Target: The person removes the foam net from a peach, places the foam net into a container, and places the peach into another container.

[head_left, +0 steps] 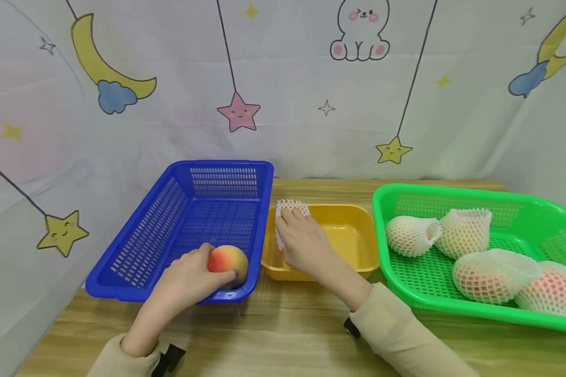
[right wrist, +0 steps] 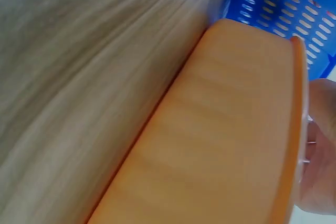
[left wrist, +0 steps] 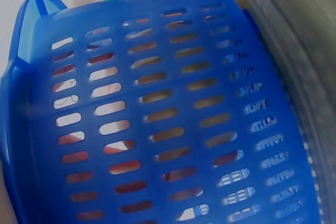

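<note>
My left hand grips a red-and-yellow peach at the near right corner of the blue basket, thumb on its near side. In my right hand is a white foam net sleeve, pinched over the left part of the yellow basin. The sleeve looks limp and flat, partly hidden by the fingers. The left wrist view is mostly filled by the basket's slotted wall; the peach's grip is hidden there. The right wrist view shows the basin's outer side with part of the hand behind its rim.
A green basket on the right holds several netted fruits, among them a netted peach. All three containers stand side by side on a wood-grain table. A printed cloth hangs behind them.
</note>
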Tool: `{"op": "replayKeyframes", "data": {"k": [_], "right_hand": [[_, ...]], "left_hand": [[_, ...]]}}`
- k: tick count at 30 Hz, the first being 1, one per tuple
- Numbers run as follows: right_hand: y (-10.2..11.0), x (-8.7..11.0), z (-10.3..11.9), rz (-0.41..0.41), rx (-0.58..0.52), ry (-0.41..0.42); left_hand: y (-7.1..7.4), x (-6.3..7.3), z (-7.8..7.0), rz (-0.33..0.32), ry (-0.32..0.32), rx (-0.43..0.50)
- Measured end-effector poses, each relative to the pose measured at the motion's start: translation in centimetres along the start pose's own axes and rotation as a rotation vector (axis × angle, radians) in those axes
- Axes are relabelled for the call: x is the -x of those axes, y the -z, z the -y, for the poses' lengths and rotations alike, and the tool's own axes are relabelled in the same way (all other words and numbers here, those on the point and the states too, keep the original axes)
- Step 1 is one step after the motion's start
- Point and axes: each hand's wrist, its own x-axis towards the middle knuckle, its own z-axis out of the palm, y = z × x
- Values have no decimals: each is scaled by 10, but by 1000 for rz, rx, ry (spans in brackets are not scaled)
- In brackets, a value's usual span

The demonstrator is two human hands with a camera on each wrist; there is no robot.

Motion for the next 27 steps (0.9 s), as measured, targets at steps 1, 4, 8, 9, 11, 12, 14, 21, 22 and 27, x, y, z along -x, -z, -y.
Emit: {"op": "replayKeyframes", "data": {"k": [1, 4, 8, 9, 11, 12, 14, 21, 22, 27], "right_hand": [[-1, 0, 0, 20, -21, -4], [-4, 0, 0, 78, -111, -26], [-9, 0, -1, 137, -266, -64], [-10, 0, -1, 151, -300, -76], [-11, 0, -1, 192, -358, -114], [-11, 0, 0, 211, -381, -131], [-11, 0, 1, 250, -409, -160], [-15, 3, 2, 332, -457, -148], [-16, 3, 2, 333, -467, -151], [-16, 2, 2, 336, -510, -177]], "left_hand": [[0, 0, 0, 14, 0, -6], [1, -1, 0, 41, 1, -14], [1, 0, 0, 47, 2, -9], [1, 0, 0, 45, 0, -7], [1, 0, 0, 39, -8, -3], [1, 0, 0, 36, -11, -1], [0, 0, 0, 35, -14, 0], [0, 0, -1, 39, -9, -5], [0, 0, -1, 35, -10, -5], [-1, -1, -1, 11, -15, -4]]}}
